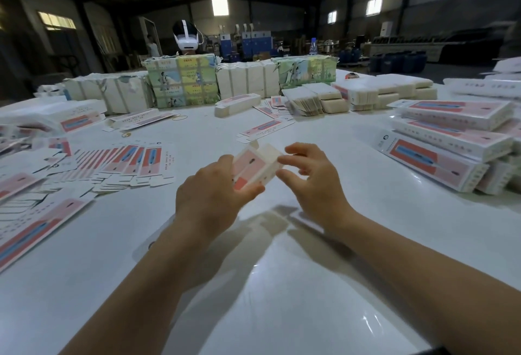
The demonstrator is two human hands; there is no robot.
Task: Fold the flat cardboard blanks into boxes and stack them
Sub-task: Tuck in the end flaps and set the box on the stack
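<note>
Head view, one blank in mid-fold above the white table point(282, 284). The left hand point(208, 199) gripped the near end of a partly opened box point(258, 168), thumb under its lower edge and fingers behind the pink printed face. The right hand point(313, 185) had its fingers loosely curled, the fingertips point(283, 160) at the box's white side panel; whether they pressed or merely touched it was unclear owing to blur. The step in hand appeared to be squaring the sleeve and closing its end; a small flap point(253, 144) stood up at the far end. The next move would call for tucking that flap while the left hand steadied the body. Flat blanks point(135, 160) lay fanned at the left; finished boxes point(451, 134) were stacked at the right.
</note>
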